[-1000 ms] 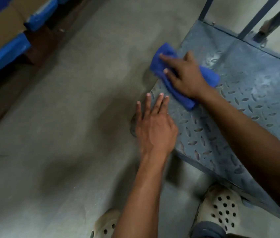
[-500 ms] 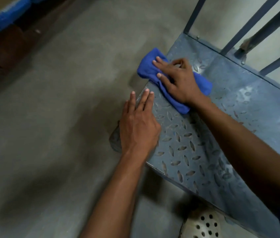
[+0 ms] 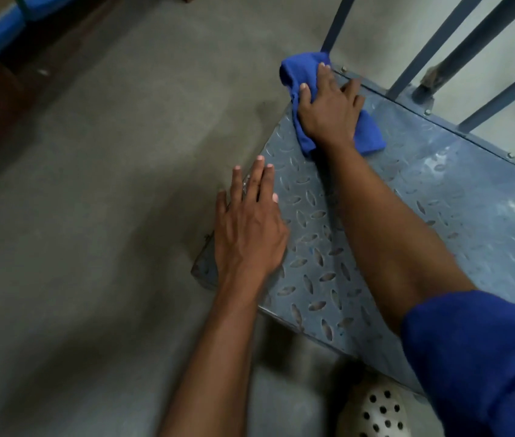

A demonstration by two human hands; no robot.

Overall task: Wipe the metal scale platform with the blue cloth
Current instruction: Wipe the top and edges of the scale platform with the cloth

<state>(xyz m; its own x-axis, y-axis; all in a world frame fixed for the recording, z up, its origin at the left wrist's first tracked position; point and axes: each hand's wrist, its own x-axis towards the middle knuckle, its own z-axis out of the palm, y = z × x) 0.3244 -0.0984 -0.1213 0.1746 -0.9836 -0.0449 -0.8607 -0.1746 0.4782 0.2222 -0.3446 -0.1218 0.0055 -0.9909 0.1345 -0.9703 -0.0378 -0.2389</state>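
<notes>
Now right hand's (image 3: 328, 116) outstretched fingers (image 3: 325, 80) press the blue cloth (image 3: 371, 137) beneath them onto the platform (image 3: 439, 200).

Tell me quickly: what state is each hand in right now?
Left hand: open, fingers straight, resting flat on the scale platform at its edge.
Right hand: open, fingers extended, pressing the blue cloth onto the platform.

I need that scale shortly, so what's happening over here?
A person is cleaning the metal scale platform. Their right hand presses the blue cloth flat onto its far corner, beside the upright bars. The left hand rests open on the platform's left edge, holding nothing. Pale smears show on its right part.
</notes>
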